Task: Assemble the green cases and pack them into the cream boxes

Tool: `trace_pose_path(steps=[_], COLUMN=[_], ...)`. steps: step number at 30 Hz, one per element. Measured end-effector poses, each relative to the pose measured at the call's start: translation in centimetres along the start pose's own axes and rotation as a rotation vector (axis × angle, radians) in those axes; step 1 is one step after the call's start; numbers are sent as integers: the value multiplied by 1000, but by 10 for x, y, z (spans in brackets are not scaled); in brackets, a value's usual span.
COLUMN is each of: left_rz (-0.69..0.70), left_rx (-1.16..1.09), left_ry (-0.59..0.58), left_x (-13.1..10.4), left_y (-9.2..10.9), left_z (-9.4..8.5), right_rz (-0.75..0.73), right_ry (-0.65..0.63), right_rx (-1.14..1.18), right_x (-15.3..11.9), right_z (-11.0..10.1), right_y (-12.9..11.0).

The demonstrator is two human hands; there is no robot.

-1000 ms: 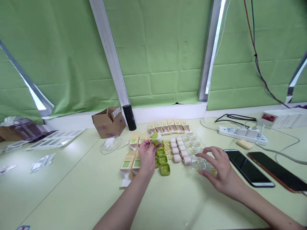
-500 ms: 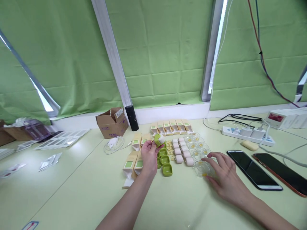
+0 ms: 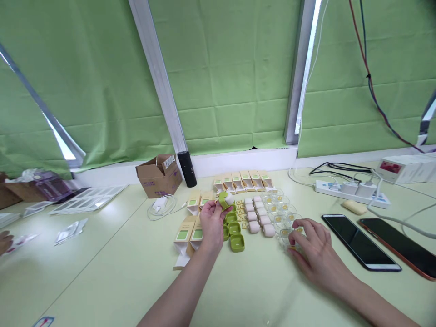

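My left hand (image 3: 211, 222) is closed around a small green earbud case cover (image 3: 224, 200) with a white rounded piece showing at its side, raised above the table. Below it lie green square shells (image 3: 237, 243) in two columns. To their right are small yellow rings (image 3: 241, 211), then pale pink earbud cases (image 3: 269, 230) in two columns. Clear plastic shells with yellow spots (image 3: 278, 219) form the rightmost columns. At their near end, my right hand (image 3: 313, 247) has thumb and fingers bent around a clear plastic shell (image 3: 285, 236), which still rests low at the table.
Yellow paper boxes with green windows (image 3: 183, 235) stand left and behind. Two phones (image 3: 359, 240) lie at the right, with a power strip (image 3: 352, 193) beyond. A cardboard box (image 3: 159, 177) and black cylinder (image 3: 187, 169) stand at the back. Another person's hand (image 3: 5, 241) shows at far left.
My right thumb and fingers have closed in on the nearest clear shell. My left hand stays put with the green cover. Another person's hand has appeared at the far left edge.
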State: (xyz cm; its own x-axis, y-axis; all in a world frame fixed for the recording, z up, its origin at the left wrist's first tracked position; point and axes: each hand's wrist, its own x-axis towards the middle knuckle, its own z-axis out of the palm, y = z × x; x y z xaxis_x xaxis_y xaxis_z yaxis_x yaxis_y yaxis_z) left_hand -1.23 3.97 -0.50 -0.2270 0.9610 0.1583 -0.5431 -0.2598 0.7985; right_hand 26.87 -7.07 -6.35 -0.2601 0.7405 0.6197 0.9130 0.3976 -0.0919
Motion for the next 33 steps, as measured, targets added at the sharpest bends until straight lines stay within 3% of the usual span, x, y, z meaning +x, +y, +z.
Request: trace_pose_path(steps=[12,19,25,29,33], left_rz=[-150,-337,-355,-358,-359], left_rx=[-87,-161,-126,-129,-129], left_ry=[-30,-149,-203,-220,-290], left_x=[-3,-9,-15,-22,-28], left_y=[1,3,4,0,-3], left_z=[4,5,9,14,18], right_rz=[60,74,214,244,291], right_ry=[43,46,154,175,195], right_rx=[58,365,638,681,707], right_x=[7,69,123,128,120], right_z=[-3,-8,20,39,43], right_y=[1,-40,-81,-93,-93])
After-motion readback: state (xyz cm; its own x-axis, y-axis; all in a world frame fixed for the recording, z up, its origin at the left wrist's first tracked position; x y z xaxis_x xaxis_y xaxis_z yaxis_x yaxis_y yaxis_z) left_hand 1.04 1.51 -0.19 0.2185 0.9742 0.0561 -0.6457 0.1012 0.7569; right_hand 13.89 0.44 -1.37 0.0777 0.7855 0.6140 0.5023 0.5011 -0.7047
